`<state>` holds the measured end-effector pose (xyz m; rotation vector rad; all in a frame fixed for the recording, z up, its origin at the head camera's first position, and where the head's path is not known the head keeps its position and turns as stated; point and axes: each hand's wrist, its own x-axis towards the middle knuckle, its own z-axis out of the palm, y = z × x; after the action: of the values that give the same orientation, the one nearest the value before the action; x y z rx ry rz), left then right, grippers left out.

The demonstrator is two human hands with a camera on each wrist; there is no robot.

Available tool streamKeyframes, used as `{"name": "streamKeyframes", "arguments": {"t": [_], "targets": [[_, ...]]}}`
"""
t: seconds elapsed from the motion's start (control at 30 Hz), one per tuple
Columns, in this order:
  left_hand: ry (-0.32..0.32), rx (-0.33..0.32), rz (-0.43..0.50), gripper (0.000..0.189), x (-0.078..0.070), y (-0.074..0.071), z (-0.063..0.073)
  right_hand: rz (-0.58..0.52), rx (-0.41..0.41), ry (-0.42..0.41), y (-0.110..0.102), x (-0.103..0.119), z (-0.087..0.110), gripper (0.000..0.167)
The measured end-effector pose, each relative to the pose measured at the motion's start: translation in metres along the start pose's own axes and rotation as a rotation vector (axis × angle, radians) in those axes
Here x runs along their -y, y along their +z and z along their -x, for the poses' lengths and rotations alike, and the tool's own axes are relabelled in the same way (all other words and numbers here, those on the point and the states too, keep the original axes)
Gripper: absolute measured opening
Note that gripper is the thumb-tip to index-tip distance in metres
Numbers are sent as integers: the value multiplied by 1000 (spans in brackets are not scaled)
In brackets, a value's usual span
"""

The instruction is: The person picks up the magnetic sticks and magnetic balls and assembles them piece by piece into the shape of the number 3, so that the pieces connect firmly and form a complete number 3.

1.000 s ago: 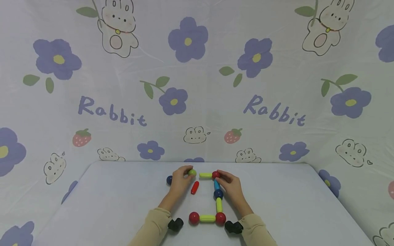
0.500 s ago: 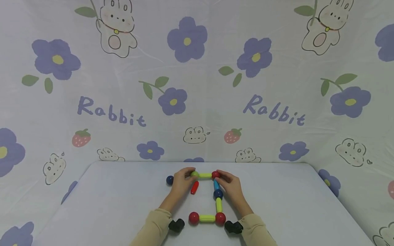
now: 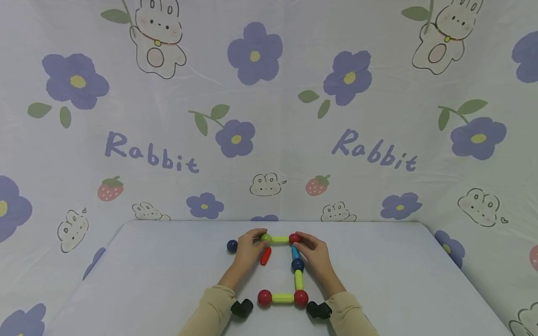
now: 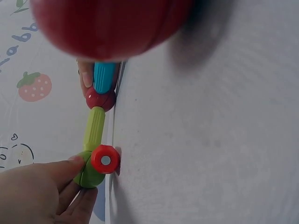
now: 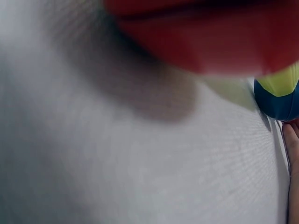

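Between thumb and fingers my left hand (image 3: pixel 248 249) pinches a green ball (image 4: pixel 91 175), which meets the left end of a yellow-green rod (image 3: pixel 279 240). At that rod's other end, my right hand (image 3: pixel 314 254) holds a red ball (image 3: pixel 294 238). From the red ball a blue rod (image 3: pixel 296 252) runs toward the front to a dark blue ball (image 3: pixel 297 265). Another yellow-green rod (image 3: pixel 299 280) links it to a front red ball (image 3: pixel 300 297). In the right wrist view only part of my right hand shows, at the edge.
A loose red rod (image 3: pixel 265 256) lies just right of my left hand, and a separate dark blue ball (image 3: pixel 232 246) sits to its left. Along the front, a yellow-green rod (image 3: pixel 283 298) joins another red ball (image 3: pixel 265 297). All rest on a white table (image 3: pixel 399 280) before a printed cloth.
My left hand has moved slightly right, bringing the green ball against the yellow-green rod's end. The right hand has stayed on the red ball.
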<state>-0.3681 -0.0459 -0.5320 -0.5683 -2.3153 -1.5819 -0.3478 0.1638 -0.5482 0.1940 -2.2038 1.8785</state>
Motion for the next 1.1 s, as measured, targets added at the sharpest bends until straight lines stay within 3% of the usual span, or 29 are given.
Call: {"name": "streamKeyframes", "arguments": {"t": [0.37, 1.1], "targets": [[16, -3, 10, 34, 0, 1, -1, 0, 67, -17, -2, 27, 9, 39], [-44, -9, -37, 43, 4, 1, 1, 8, 58, -2, -1, 28, 9, 38]]}}
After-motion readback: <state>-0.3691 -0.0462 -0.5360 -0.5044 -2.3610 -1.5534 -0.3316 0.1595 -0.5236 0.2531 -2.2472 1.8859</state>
